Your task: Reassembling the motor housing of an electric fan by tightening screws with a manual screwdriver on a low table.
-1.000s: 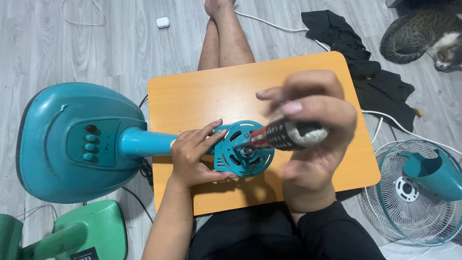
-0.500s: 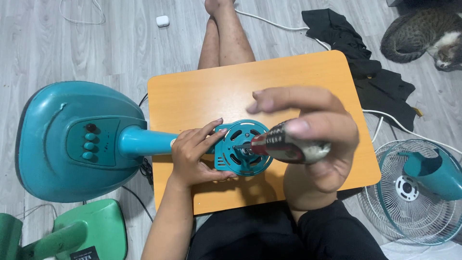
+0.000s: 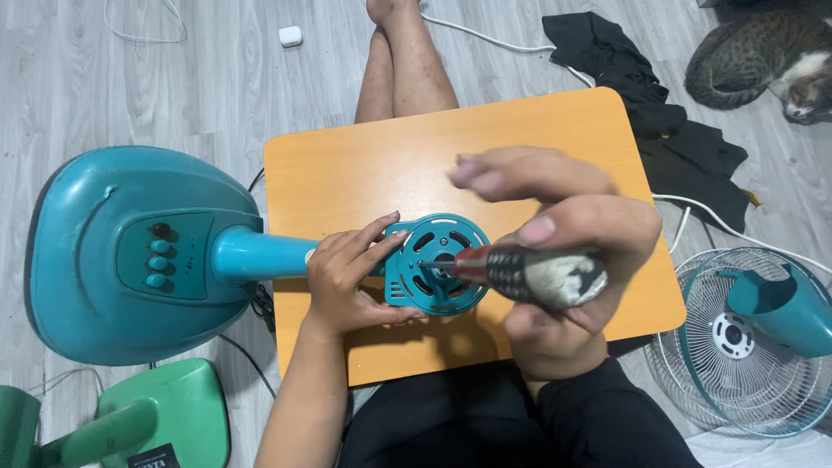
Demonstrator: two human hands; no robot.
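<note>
A teal fan lies on its side, its round motor housing (image 3: 436,263) resting over a small orange table (image 3: 451,147). My left hand (image 3: 351,277) grips the housing's left rim and the end of the teal neck (image 3: 256,254). My right hand (image 3: 563,251) is closed around a screwdriver (image 3: 520,270) with a red, black and white handle. The screwdriver's metal tip points left into the centre of the housing. My fingers are blurred with motion.
The fan's wide teal base (image 3: 130,247) with buttons lies left on the grey floor. A wire grille with teal blade (image 3: 750,338) sits at the right. A green stand (image 3: 113,425) is bottom left. Black cloth (image 3: 667,113), a white cable and a cat (image 3: 763,56) lie top right.
My right hand has shifted on the screwdriver handle, with the fingers moving round it. The left hand and the fan housing stay put.
</note>
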